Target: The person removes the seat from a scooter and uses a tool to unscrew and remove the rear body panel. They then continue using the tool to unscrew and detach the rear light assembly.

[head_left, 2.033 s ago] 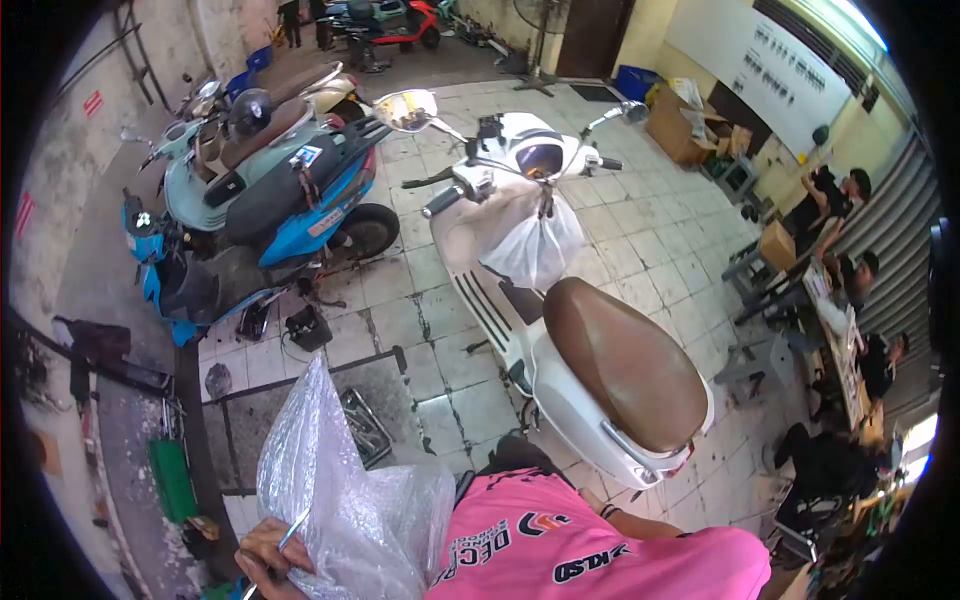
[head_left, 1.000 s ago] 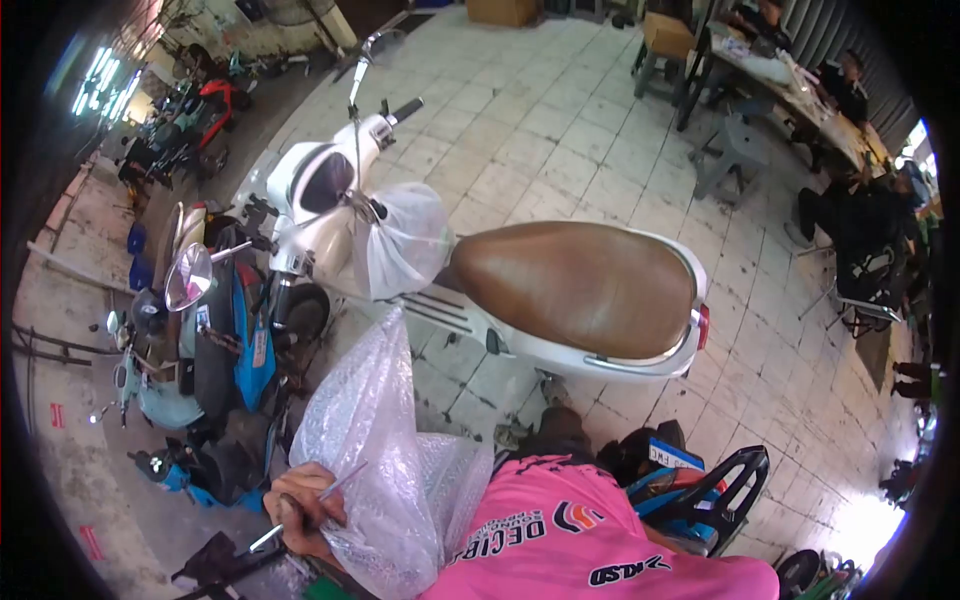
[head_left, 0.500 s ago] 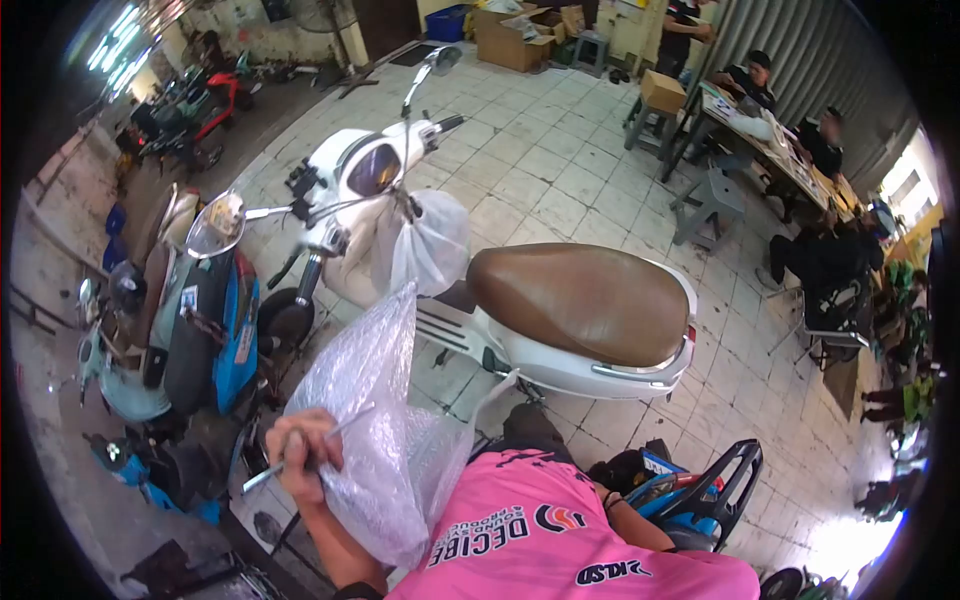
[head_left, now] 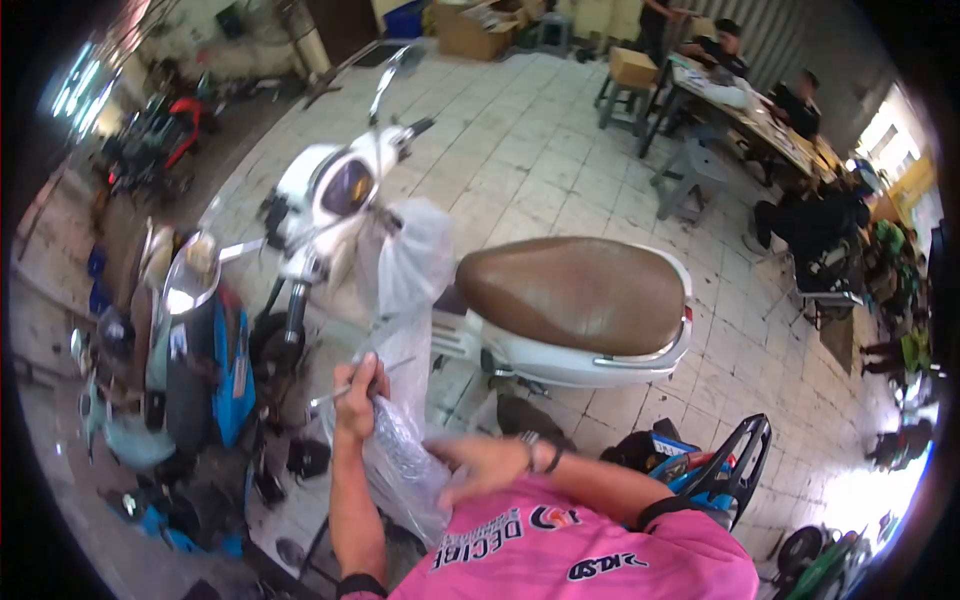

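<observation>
My left hand [head_left: 358, 398] is closed around a thin metal rod [head_left: 328, 397], whose ends stick out on both sides of the fist. Gathered in the same hand is a sheet of clear bubble wrap [head_left: 400, 450], hanging down toward my pink shirt. My right hand [head_left: 485, 465], blurred, reaches across my front with thumb and fingers apart, right at the side of the wrap. Just ahead stands a white scooter [head_left: 580, 370] with a brown seat [head_left: 575, 295]. A whitish plastic bag [head_left: 415, 260] hangs below its handlebar.
Parked scooters [head_left: 195, 370] crowd the left side, and a blue and black motorcycle [head_left: 715, 480] is close on my right. Across the tiled floor [head_left: 520, 170], people sit at a long table [head_left: 740, 110] near grey stools [head_left: 692, 172]. Cardboard boxes [head_left: 475, 30] are at the back.
My left hand has moved right and up with the rod and bubble wrap. The wrap is now bunched narrower. My right hand has come in from the right side to the wrap.
</observation>
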Available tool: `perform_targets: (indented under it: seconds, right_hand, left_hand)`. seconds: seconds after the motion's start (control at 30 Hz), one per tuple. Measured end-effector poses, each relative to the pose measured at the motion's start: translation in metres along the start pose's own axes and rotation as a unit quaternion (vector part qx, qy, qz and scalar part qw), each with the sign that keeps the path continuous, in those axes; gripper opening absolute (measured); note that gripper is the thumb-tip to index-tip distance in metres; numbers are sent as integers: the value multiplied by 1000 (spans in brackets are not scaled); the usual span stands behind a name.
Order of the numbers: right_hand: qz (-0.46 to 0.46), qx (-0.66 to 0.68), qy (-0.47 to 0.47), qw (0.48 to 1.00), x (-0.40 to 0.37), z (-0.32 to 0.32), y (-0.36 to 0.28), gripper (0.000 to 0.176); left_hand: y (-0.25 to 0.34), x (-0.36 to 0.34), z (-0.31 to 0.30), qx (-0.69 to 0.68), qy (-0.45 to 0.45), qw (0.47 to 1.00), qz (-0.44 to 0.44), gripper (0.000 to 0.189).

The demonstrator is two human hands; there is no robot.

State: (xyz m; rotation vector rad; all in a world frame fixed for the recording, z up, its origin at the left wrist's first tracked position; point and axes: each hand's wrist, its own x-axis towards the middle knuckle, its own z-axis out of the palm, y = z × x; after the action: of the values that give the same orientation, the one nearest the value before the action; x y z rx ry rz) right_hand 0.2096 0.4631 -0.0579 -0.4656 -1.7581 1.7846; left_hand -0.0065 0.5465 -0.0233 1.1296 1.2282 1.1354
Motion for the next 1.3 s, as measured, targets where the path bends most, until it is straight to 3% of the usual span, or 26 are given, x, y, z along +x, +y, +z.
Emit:
perform_targets:
  seconds: [0.03, 0.07, 0.13, 0.17, 0.2, 0.23, 0.27, 0.3, 0.33, 0.37, 0.4, 0.5, 0.57, 0.6, 0.63, 0.67, 0.77, 0.87, 0.93, 1.07, 1.1, 1.13, 1.2, 1.27, 1.3]
  right_hand:
    - [-123, -80, 44, 988, 12, 14, -7, 71]
    - [-126, -89, 65, 986, 20, 9, -12, 71]
    - [168, -38, 114, 978, 27, 0, -16, 64]
    - [207, -59, 124, 969, 33, -9, -4, 54]
    - [196, -51, 131, 970, 34, -17, 2, 54]
    - [127, 11, 175, 976, 36, -24, 7, 49]
    - [54, 74, 209, 974, 39, -33, 11, 45]
    - [83, 96, 206, 970, 39, -47, -6, 40]
    - [72, 103, 194, 973, 41, -54, 5, 40]
    - [67, 133, 221, 964, 44, -55, 24, 40]
    - [64, 164, 250, 952, 46, -59, 43, 41]
    - [125, 255, 229, 931, 49, -76, 83, 43]
    - [115, 230, 238, 937, 62, -83, 92, 43]
    - [107, 194, 243, 944, 67, -89, 98, 43]
    - [85, 243, 213, 943, 75, -88, 102, 44]
    - [114, 187, 191, 957, 83, -88, 109, 45]
    - [201, 234, 169, 936, 119, -69, 103, 47]
    - [121, 270, 246, 923, 157, -49, 127, 49]
    - [266, 204, 157, 929, 174, -70, 114, 54]
    - [297, 320, 57, 898, 176, -67, 122, 58]
    - [238, 239, 60, 939, 172, -43, 163, 58]
    - [213, 192, 58, 956, 170, -54, 153, 59]
    - [126, 25, -61, 990, 165, -95, 153, 62]
    - [40, -144, -236, 960, 175, -189, 139, 50]
    - [83, -144, -244, 955, 196, -245, 116, 36]
  left_hand:
    - [-6, 16, 5, -27, 9, 999, -15, 45]
    - [-8, 31, 14, -53, 16, 998, -37, 43]
    - [7, 58, 42, -55, -14, 997, -45, 43]
    - [10, 74, 57, -20, -19, 998, -51, 43]
    - [13, 91, 63, 20, -19, 998, -53, 43]
    - [4, 110, 62, 238, -88, 966, 51, 45]
    - [-7, 121, 61, 322, -149, 931, 87, 47]
    - [-8, 142, 66, 378, -231, 890, 104, 49]
    - [7, 149, 89, 331, -213, 918, -49, 51]
    - [-9, 160, 90, 352, -265, 895, 69, 54]
    - [-7, 165, 106, 289, -219, 929, -71, 56]
    - [-12, 158, 112, 251, -236, 938, -32, 52]
    - [-27, 138, 96, 234, -82, 963, 108, 48]
    - [-33, 130, 79, 223, -41, 969, 102, 42]
    - [-38, 121, 57, 215, 3, 973, 88, 37]
    - [-43, 112, 37, 224, 4, 973, 60, 37]
    - [-52, 58, -23, 317, 59, 945, -59, 35]
    - [-69, 13, -79, 374, 73, 923, -51, 43]
    - [-90, 0, -95, 301, 54, 950, -65, 53]
    - [-119, 1, -91, 398, 29, 912, -94, 61]
    - [-133, 0, -91, 372, 67, 920, -99, 58]
    - [-147, 0, -90, 346, 103, 927, -101, 56]
    - [-166, 4, -88, 308, 152, 934, -96, 66]
    - [-177, -12, -78, 411, 159, 877, -190, 62]
    - [-182, -23, -71, 409, 168, 876, -194, 62]
